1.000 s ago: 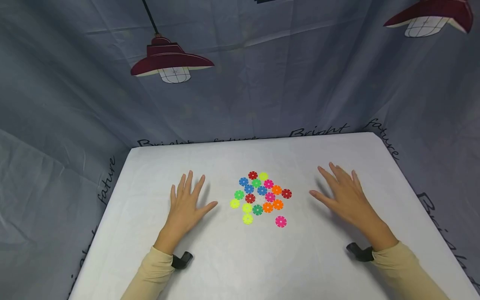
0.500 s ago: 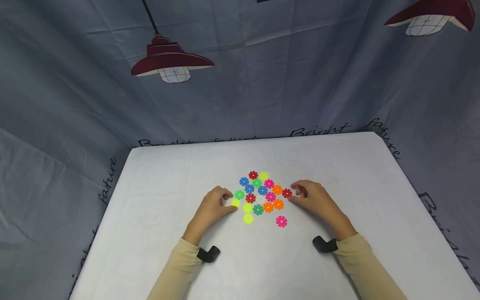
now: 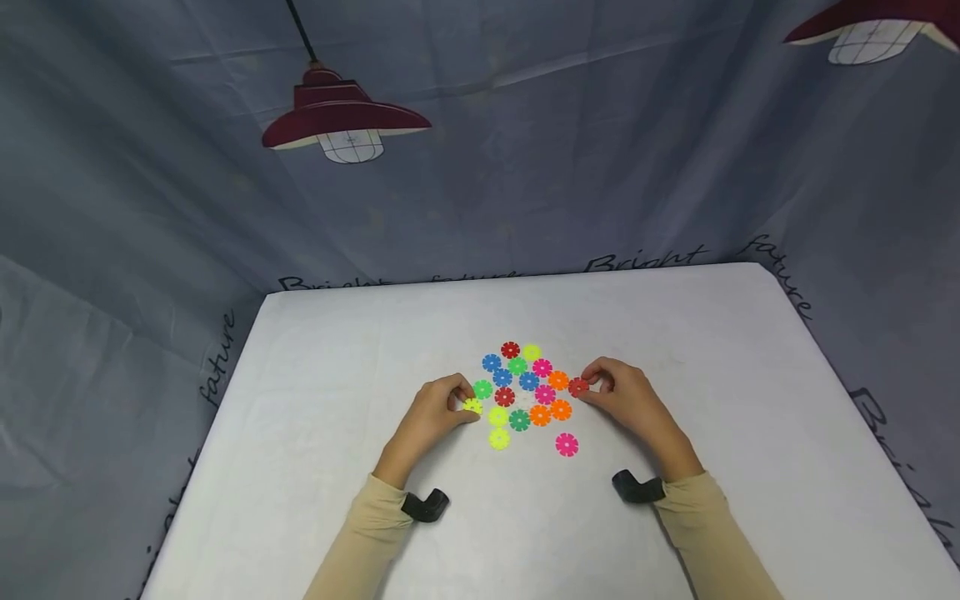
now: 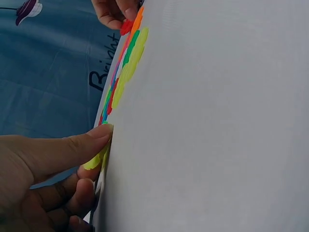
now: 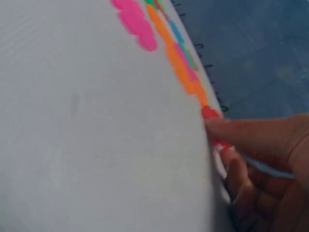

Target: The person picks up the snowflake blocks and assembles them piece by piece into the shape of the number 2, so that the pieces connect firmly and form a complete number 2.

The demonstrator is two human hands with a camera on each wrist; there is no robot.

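In the head view, my left hand (image 3: 430, 418) pinches a yellow notched disc (image 3: 472, 406) at the left end of a group of flat, flower-like discs. The left wrist view shows that yellow disc (image 4: 94, 161) between the thumb and a finger. Across the group, my right hand (image 3: 628, 402) pinches a red notched disc (image 3: 577, 387) at the right end. In the right wrist view the red disc (image 5: 211, 113) sits partly hidden by the thumb. Close to the left hand lie a light green disc (image 3: 482, 389) and another yellow disc (image 3: 498, 416); an orange disc (image 3: 558, 380) is beside the right fingers.
Several more discs in blue, pink, green, orange and red lie flat on the white table (image 3: 337, 350). A pink disc (image 3: 567, 445) lies apart at the front. Grey cloth (image 3: 480, 183) with printed lamps hangs behind the table. Each wrist wears a black mount (image 3: 426, 506).
Both hands came inward from the two sides, spread fingers curling toward the group. The left now pinches the yellow disc and the right the red one. The view shifted slightly.
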